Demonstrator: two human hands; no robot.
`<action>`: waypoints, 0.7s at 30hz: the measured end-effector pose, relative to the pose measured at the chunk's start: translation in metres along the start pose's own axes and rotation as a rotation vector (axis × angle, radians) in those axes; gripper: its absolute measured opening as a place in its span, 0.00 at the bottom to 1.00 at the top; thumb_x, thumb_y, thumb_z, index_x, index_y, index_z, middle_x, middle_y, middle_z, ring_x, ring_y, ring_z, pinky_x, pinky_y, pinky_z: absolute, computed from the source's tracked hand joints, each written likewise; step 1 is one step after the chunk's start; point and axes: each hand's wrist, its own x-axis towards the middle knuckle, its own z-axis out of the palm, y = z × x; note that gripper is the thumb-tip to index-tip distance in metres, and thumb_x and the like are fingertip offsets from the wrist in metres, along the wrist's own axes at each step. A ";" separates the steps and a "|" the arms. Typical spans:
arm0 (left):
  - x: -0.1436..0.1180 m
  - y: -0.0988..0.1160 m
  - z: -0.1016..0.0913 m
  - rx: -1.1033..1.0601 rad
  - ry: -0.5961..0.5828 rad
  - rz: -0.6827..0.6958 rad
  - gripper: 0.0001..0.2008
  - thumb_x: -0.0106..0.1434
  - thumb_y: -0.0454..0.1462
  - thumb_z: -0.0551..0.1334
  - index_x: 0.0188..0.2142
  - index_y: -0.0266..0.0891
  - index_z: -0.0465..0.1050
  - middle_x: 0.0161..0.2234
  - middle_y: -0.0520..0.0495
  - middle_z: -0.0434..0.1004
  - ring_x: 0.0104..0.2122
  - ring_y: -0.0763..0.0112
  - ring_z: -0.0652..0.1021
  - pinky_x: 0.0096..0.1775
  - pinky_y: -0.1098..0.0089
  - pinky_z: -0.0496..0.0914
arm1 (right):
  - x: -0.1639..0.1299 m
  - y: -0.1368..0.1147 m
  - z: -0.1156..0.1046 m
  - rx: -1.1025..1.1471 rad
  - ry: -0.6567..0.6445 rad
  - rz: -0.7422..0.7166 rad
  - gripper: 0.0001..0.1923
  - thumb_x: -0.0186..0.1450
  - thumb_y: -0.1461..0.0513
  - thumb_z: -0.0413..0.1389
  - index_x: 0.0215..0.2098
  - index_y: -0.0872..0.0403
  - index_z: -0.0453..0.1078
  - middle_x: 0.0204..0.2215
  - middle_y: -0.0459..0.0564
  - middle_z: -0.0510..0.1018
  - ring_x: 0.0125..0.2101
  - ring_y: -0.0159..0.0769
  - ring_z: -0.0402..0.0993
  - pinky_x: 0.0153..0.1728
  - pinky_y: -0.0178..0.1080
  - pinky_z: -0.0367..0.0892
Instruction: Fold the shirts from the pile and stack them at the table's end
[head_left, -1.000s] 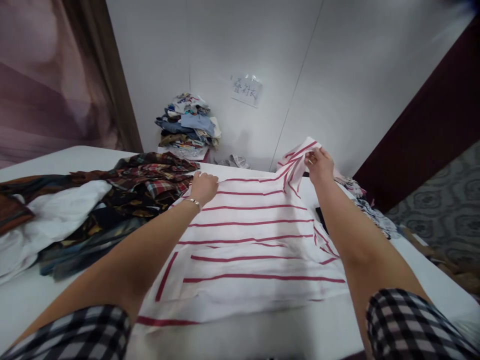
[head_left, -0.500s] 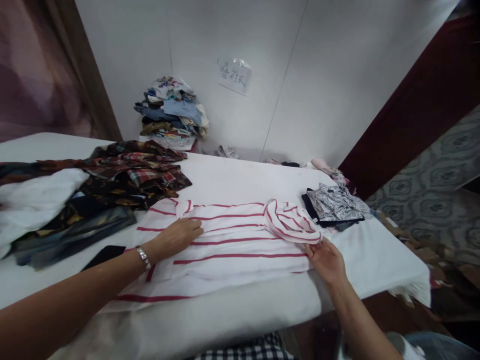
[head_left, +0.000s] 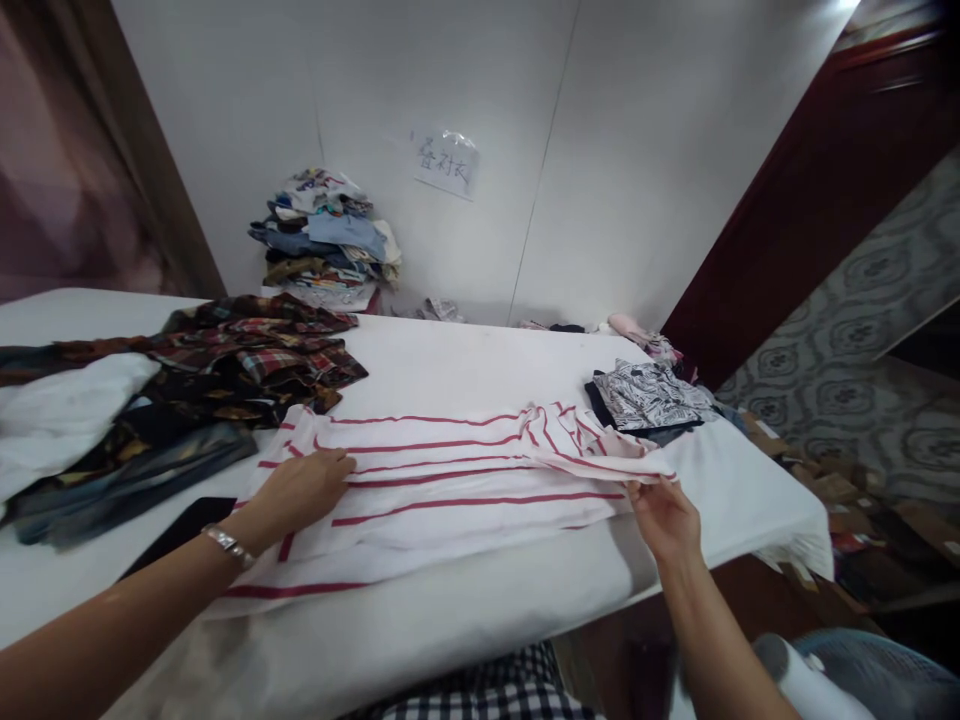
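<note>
A white shirt with red stripes point(head_left: 450, 480) lies folded across the near part of a white-covered table point(head_left: 465, 370). My left hand point(head_left: 296, 490), with a bracelet on the wrist, rests flat on the shirt's left part. At the shirt's right edge my right hand point(head_left: 664, 515) pinches the bunched fabric. That right end of the shirt is rumpled and doubled over.
A heap of plaid and dark clothes point(head_left: 225, 370) and a white cloth point(head_left: 52, 410) cover the table's left. A dark phone point(head_left: 184, 525) lies by my left wrist. A folded patterned garment point(head_left: 649, 395) sits at right. A clothes stack point(head_left: 322, 240) stands by the wall under a paper label point(head_left: 446, 160).
The shirt's far part has been folded toward me. Both hands drew back from the far edge; the left slid left over the shirt, the right holds the right edge.
</note>
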 end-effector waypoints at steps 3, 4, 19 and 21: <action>-0.004 -0.006 -0.007 -0.071 -0.067 0.012 0.14 0.63 0.37 0.51 0.40 0.40 0.75 0.42 0.42 0.80 0.38 0.58 0.79 0.36 0.63 0.69 | -0.006 -0.003 -0.001 -0.026 -0.021 -0.059 0.08 0.55 0.66 0.60 0.29 0.44 0.73 0.34 0.39 0.82 0.35 0.32 0.78 0.33 0.38 0.75; -0.003 -0.007 -0.012 -0.107 -0.081 -0.006 0.15 0.63 0.42 0.52 0.42 0.41 0.75 0.41 0.43 0.80 0.38 0.57 0.79 0.37 0.62 0.69 | -0.006 -0.007 0.004 -0.048 -0.043 -0.088 0.08 0.55 0.66 0.60 0.29 0.44 0.73 0.35 0.40 0.82 0.36 0.32 0.78 0.35 0.38 0.74; 0.030 0.150 -0.053 -1.729 0.103 0.031 0.17 0.60 0.47 0.62 0.43 0.39 0.72 0.42 0.44 0.79 0.41 0.63 0.76 0.47 0.61 0.69 | 0.040 0.042 0.163 -1.083 -0.936 -0.566 0.21 0.58 0.70 0.48 0.42 0.50 0.77 0.45 0.48 0.80 0.48 0.37 0.74 0.53 0.44 0.68; 0.029 0.148 -0.047 -1.844 0.109 -0.042 0.12 0.60 0.45 0.63 0.36 0.38 0.73 0.36 0.47 0.79 0.38 0.65 0.76 0.46 0.63 0.69 | 0.083 0.053 0.142 -1.260 -0.678 -0.463 0.23 0.56 0.71 0.46 0.41 0.52 0.77 0.42 0.49 0.81 0.45 0.36 0.76 0.51 0.43 0.70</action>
